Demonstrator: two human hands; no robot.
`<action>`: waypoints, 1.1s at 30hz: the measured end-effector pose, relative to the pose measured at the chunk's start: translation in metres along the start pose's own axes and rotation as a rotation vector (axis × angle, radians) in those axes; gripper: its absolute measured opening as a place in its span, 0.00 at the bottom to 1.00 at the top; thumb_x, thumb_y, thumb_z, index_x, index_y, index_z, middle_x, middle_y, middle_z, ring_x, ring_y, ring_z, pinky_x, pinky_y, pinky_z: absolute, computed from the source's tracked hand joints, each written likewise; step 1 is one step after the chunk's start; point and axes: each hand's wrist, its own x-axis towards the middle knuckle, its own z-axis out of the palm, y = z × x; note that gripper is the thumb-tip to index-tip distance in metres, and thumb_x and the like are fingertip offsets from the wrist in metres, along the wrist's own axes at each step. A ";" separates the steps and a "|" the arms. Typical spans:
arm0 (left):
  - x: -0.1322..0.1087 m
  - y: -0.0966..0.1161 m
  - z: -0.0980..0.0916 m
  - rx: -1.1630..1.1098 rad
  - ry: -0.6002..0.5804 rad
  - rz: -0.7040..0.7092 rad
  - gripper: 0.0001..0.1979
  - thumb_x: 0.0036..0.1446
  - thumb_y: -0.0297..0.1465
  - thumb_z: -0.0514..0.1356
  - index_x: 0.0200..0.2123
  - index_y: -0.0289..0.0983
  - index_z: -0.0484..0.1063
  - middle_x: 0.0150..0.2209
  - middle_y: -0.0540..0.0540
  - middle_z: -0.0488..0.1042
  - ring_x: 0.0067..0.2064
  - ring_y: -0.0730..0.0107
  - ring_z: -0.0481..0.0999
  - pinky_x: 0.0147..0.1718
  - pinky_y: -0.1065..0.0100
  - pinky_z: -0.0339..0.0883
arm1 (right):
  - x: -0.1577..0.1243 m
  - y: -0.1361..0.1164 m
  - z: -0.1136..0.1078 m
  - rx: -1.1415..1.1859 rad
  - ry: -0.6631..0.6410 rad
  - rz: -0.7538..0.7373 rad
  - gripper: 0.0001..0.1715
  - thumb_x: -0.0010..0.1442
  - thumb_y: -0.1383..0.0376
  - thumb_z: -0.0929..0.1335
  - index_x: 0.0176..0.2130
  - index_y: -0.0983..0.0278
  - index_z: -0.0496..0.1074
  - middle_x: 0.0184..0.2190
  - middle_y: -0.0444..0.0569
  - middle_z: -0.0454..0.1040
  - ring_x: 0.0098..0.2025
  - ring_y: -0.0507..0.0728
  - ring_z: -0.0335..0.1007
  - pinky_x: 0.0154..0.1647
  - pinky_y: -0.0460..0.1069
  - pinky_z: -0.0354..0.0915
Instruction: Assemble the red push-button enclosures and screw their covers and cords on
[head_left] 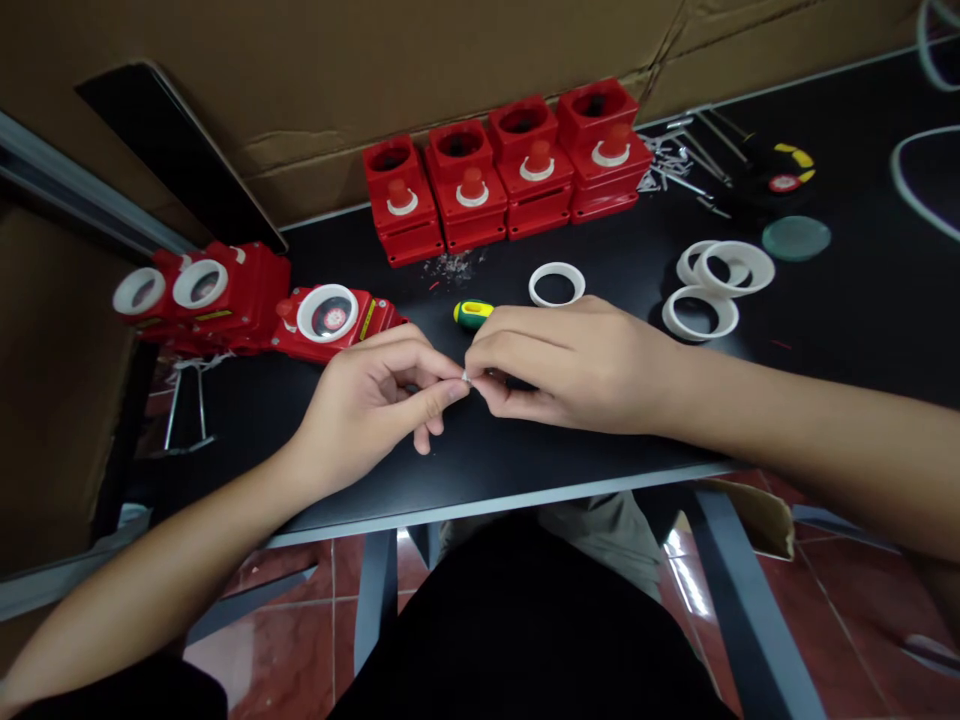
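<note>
My left hand (386,400) and my right hand (570,360) meet above the front part of the black table. Thumb and fingertips of both are pinched together on a tiny whitish piece (466,377), too small to name. Just behind my right fingers lies a yellow and green screwdriver handle (474,313), the rest of it hidden by the hand. A white ring (556,284) rests flat beyond my right knuckles. Nearest to my left hand is a red housing (337,318) with a white ring round its glass window.
Several red housings (469,190) stand in a row along the cardboard wall (450,60). More red housings (217,290) sit at the left. At the right are white rings (731,270), a glass disc (796,238), a black and yellow tape roll (784,175) and loose metal parts (679,160).
</note>
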 end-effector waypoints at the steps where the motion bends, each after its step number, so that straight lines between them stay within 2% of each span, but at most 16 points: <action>1: 0.000 0.000 0.001 -0.001 -0.004 0.000 0.03 0.66 0.25 0.73 0.37 0.37 0.86 0.35 0.51 0.74 0.25 0.77 0.81 0.20 0.77 0.80 | 0.000 0.000 0.001 -0.024 0.003 -0.014 0.07 0.77 0.69 0.67 0.45 0.66 0.77 0.40 0.45 0.82 0.37 0.49 0.79 0.31 0.47 0.63; 7: -0.001 0.001 0.003 -0.023 -0.015 0.017 0.04 0.62 0.24 0.76 0.38 0.37 0.86 0.35 0.53 0.73 0.25 0.76 0.82 0.22 0.76 0.82 | -0.002 -0.002 0.006 -0.038 0.017 -0.050 0.05 0.77 0.67 0.67 0.47 0.66 0.73 0.39 0.47 0.80 0.37 0.49 0.76 0.32 0.46 0.62; 13: 0.000 0.001 0.004 -0.025 0.017 -0.029 0.06 0.61 0.29 0.78 0.36 0.36 0.85 0.33 0.51 0.75 0.24 0.77 0.80 0.22 0.76 0.80 | -0.001 -0.004 0.009 -0.024 0.065 -0.037 0.04 0.73 0.71 0.68 0.45 0.67 0.74 0.38 0.47 0.80 0.36 0.50 0.77 0.32 0.46 0.66; 18: 0.001 0.004 0.004 -0.032 -0.010 -0.058 0.11 0.62 0.32 0.78 0.35 0.35 0.81 0.27 0.53 0.76 0.22 0.77 0.78 0.21 0.77 0.77 | 0.005 -0.010 0.011 0.106 0.121 0.075 0.05 0.69 0.74 0.68 0.39 0.66 0.74 0.35 0.43 0.79 0.33 0.46 0.74 0.34 0.43 0.68; 23: 0.002 0.006 0.004 -0.084 -0.034 -0.085 0.16 0.61 0.37 0.80 0.33 0.36 0.78 0.27 0.53 0.76 0.21 0.77 0.77 0.21 0.77 0.76 | 0.007 -0.009 0.011 0.281 0.156 0.133 0.05 0.64 0.76 0.69 0.38 0.67 0.73 0.33 0.42 0.76 0.32 0.44 0.70 0.35 0.40 0.67; 28: 0.002 0.006 0.004 -0.120 -0.038 -0.099 0.21 0.64 0.43 0.79 0.33 0.36 0.77 0.26 0.53 0.76 0.22 0.77 0.78 0.22 0.77 0.77 | 0.006 -0.004 0.009 0.473 0.103 0.185 0.04 0.66 0.73 0.71 0.42 0.68 0.71 0.37 0.43 0.75 0.32 0.42 0.70 0.34 0.39 0.68; 33: 0.003 0.005 0.003 -0.147 -0.051 -0.105 0.23 0.64 0.47 0.79 0.33 0.35 0.78 0.26 0.52 0.77 0.22 0.76 0.77 0.22 0.76 0.77 | 0.006 -0.005 0.009 0.391 0.112 0.116 0.02 0.71 0.72 0.71 0.43 0.66 0.73 0.37 0.44 0.78 0.34 0.44 0.73 0.37 0.41 0.71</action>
